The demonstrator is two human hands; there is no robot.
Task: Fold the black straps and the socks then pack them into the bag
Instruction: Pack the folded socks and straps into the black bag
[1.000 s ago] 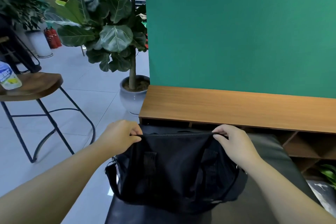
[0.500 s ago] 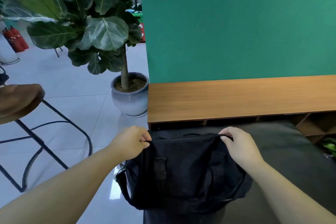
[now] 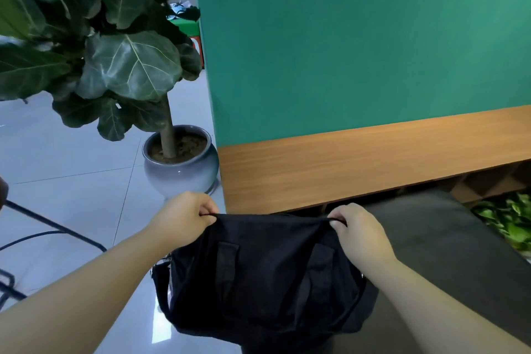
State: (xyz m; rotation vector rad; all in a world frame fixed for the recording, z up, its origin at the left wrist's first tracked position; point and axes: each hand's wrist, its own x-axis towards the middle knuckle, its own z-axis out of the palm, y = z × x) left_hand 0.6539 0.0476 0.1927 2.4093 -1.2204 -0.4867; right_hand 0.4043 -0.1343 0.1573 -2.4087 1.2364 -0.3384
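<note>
A black fabric bag (image 3: 267, 276) hangs in front of me, held up by its top edge and stretched flat between both hands. My left hand (image 3: 184, 218) pinches the top left corner. My right hand (image 3: 359, 233) pinches the top right corner. Two black strap attachments run down the bag's front, and a shoulder strap loops down at its left side. No socks or loose straps are in view.
A dark grey cushion (image 3: 445, 253) lies under and to the right of the bag. A wooden shelf (image 3: 359, 164) runs behind it below a green wall. A potted plant (image 3: 178, 161) stands on the tiled floor at left, with a chair's metal legs (image 3: 43, 227) further left.
The view has swung to the right and slightly down, so the plant and chair have slid left. Both hands keep their grip on the bag's top edge.
</note>
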